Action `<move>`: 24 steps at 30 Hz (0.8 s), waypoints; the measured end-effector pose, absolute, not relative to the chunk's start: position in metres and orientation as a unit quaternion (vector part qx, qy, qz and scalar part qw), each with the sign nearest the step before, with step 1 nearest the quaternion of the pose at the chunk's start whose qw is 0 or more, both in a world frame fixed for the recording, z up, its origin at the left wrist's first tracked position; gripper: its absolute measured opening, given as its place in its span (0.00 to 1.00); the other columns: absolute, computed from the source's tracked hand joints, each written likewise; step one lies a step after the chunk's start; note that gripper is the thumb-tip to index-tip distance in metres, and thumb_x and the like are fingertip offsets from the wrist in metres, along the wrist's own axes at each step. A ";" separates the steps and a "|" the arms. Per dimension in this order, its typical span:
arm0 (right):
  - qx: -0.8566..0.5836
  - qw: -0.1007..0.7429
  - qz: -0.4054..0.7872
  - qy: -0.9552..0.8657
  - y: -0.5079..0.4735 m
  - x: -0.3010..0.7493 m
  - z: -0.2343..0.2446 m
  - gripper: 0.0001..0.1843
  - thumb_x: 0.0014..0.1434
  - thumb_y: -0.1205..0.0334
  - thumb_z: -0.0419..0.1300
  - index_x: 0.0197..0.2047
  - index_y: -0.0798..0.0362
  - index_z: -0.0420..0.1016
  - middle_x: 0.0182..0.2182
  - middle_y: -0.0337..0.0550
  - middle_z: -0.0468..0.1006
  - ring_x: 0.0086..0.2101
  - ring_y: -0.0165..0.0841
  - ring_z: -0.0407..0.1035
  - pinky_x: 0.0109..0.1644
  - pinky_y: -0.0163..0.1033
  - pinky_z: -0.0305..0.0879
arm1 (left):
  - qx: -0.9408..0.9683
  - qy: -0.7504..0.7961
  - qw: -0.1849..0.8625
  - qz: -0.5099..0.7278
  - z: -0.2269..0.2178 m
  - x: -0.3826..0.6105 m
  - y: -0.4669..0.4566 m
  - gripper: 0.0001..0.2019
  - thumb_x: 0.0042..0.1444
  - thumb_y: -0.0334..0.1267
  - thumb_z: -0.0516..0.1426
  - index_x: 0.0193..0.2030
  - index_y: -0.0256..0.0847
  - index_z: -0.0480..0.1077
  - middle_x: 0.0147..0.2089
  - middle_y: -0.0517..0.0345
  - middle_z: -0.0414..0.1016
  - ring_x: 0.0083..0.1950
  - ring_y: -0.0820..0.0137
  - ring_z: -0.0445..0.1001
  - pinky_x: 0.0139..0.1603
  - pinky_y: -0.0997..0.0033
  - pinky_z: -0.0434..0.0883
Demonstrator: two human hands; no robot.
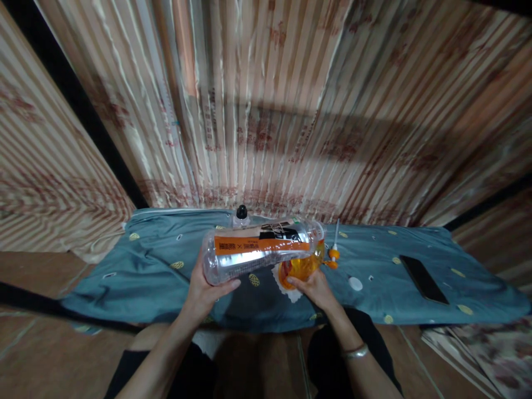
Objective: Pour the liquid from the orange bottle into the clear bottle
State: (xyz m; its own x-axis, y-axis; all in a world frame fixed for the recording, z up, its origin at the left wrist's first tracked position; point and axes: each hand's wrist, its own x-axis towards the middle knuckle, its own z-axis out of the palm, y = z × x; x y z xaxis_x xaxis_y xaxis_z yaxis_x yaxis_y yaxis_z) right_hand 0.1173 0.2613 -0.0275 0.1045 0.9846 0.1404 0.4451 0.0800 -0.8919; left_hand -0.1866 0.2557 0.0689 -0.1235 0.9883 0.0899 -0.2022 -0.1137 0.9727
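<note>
In my left hand [205,291] is a large clear plastic bottle [257,246] with an orange, black and silver label. It lies nearly level in the air, its neck pointing right. My right hand [313,288] is closed around a smaller clear bottle [305,267] that looks amber, tilted with its top toward the big bottle's mouth. Whether the two mouths touch I cannot tell. Under the amber bottle shows a white scalloped mat [294,293]. Just right of it lies an orange pump top [333,254] with a pale tube.
A blue-green patterned cloth [158,288] covers the low surface. Behind the big bottle stands a container with a black cap [241,211]. A white disc [355,284] and a dark phone [424,280] lie to the right. Striped curtains [266,111] hang behind, with dark poles [91,122] at the sides.
</note>
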 end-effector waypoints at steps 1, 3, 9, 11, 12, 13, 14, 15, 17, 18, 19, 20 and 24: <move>-0.607 0.433 0.310 -0.590 0.262 0.117 -0.029 0.31 0.47 0.42 0.76 0.50 0.50 0.81 0.48 0.52 0.87 0.50 0.53 0.82 0.60 0.58 0.76 | 0.443 0.446 0.495 0.600 0.070 -0.187 0.255 0.46 0.27 0.39 0.78 0.59 0.39 0.74 0.51 0.46 0.86 0.52 0.50 0.84 0.59 0.50 0.79; -0.610 0.435 0.306 -0.587 0.262 0.118 -0.030 0.32 0.46 0.41 0.76 0.51 0.50 0.81 0.49 0.52 0.88 0.50 0.53 0.82 0.60 0.59 0.76 | 0.446 0.444 0.491 0.602 0.072 -0.187 0.255 0.45 0.27 0.39 0.78 0.58 0.39 0.75 0.51 0.46 0.86 0.52 0.49 0.84 0.59 0.50 0.80; -0.597 0.439 0.313 -0.594 0.262 0.117 -0.030 0.32 0.48 0.40 0.75 0.52 0.49 0.81 0.50 0.53 0.87 0.51 0.53 0.82 0.60 0.58 0.76 | 0.459 0.441 0.493 0.594 0.072 -0.188 0.255 0.39 0.29 0.38 0.77 0.55 0.40 0.76 0.48 0.48 0.86 0.51 0.50 0.85 0.57 0.52 0.81; -0.603 0.438 0.303 -0.594 0.262 0.118 -0.031 0.32 0.48 0.39 0.75 0.50 0.50 0.81 0.49 0.54 0.87 0.50 0.54 0.82 0.59 0.59 0.76 | 0.459 0.444 0.497 0.587 0.073 -0.188 0.255 0.39 0.29 0.38 0.76 0.54 0.39 0.76 0.47 0.47 0.86 0.50 0.49 0.85 0.57 0.52 0.80; -0.607 0.437 0.298 -0.593 0.262 0.119 -0.032 0.32 0.48 0.39 0.75 0.50 0.51 0.81 0.49 0.54 0.87 0.50 0.54 0.82 0.59 0.59 0.76 | 0.458 0.448 0.498 0.584 0.073 -0.188 0.255 0.39 0.29 0.38 0.76 0.54 0.39 0.76 0.47 0.47 0.86 0.50 0.49 0.85 0.57 0.51 0.80; -0.611 0.435 0.296 -0.591 0.262 0.119 -0.033 0.32 0.47 0.39 0.75 0.49 0.51 0.81 0.48 0.54 0.88 0.50 0.55 0.82 0.58 0.59 0.77 | 0.457 0.450 0.497 0.584 0.073 -0.188 0.255 0.39 0.28 0.39 0.76 0.53 0.39 0.76 0.47 0.47 0.86 0.50 0.49 0.85 0.57 0.51 0.80; -0.614 0.433 0.296 -0.590 0.262 0.119 -0.034 0.32 0.47 0.39 0.75 0.49 0.50 0.81 0.48 0.54 0.88 0.49 0.55 0.82 0.58 0.59 0.77 | 0.457 0.452 0.495 0.585 0.073 -0.188 0.255 0.39 0.28 0.40 0.76 0.53 0.39 0.76 0.47 0.47 0.86 0.51 0.48 0.85 0.57 0.51 0.80; -0.616 0.431 0.297 -0.589 0.262 0.119 -0.035 0.32 0.47 0.40 0.75 0.49 0.50 0.81 0.47 0.53 0.88 0.49 0.54 0.82 0.57 0.58 0.77 | 0.456 0.453 0.493 0.586 0.073 -0.188 0.255 0.40 0.28 0.40 0.76 0.54 0.40 0.76 0.47 0.47 0.86 0.51 0.48 0.85 0.57 0.50 0.80; -0.618 0.430 0.299 -0.587 0.262 0.119 -0.036 0.31 0.47 0.40 0.76 0.49 0.49 0.81 0.46 0.52 0.88 0.48 0.54 0.83 0.56 0.57 0.78 | 0.457 0.451 0.491 0.589 0.069 -0.189 0.256 0.40 0.28 0.41 0.77 0.54 0.40 0.76 0.49 0.46 0.86 0.52 0.47 0.84 0.57 0.50 0.80; -0.621 0.429 0.298 -0.585 0.262 0.119 -0.037 0.31 0.47 0.41 0.76 0.49 0.49 0.81 0.46 0.52 0.88 0.47 0.54 0.83 0.55 0.56 0.79 | 0.458 0.448 0.489 0.592 0.066 -0.189 0.257 0.41 0.28 0.41 0.77 0.55 0.40 0.76 0.50 0.45 0.86 0.53 0.47 0.84 0.57 0.51 0.80; -0.625 0.428 0.295 -0.583 0.262 0.119 -0.036 0.31 0.47 0.41 0.76 0.49 0.49 0.80 0.45 0.53 0.88 0.47 0.54 0.83 0.55 0.56 0.79 | 0.458 0.445 0.489 0.594 0.062 -0.189 0.258 0.41 0.29 0.41 0.77 0.55 0.40 0.76 0.51 0.44 0.86 0.53 0.47 0.84 0.57 0.51 0.80; -0.629 0.427 0.292 -0.580 0.262 0.119 -0.036 0.31 0.47 0.42 0.76 0.49 0.50 0.80 0.45 0.53 0.88 0.47 0.55 0.83 0.54 0.57 0.79 | 0.457 0.439 0.488 0.600 0.058 -0.190 0.258 0.42 0.29 0.42 0.77 0.56 0.39 0.76 0.52 0.44 0.86 0.53 0.47 0.84 0.58 0.52 0.80; -0.625 0.425 0.299 -0.583 0.262 0.119 -0.035 0.32 0.47 0.42 0.75 0.50 0.52 0.80 0.47 0.54 0.87 0.49 0.55 0.82 0.55 0.57 0.78 | 0.452 0.431 0.483 0.614 0.053 -0.190 0.259 0.44 0.29 0.43 0.77 0.58 0.39 0.75 0.52 0.44 0.85 0.52 0.48 0.84 0.56 0.53 0.81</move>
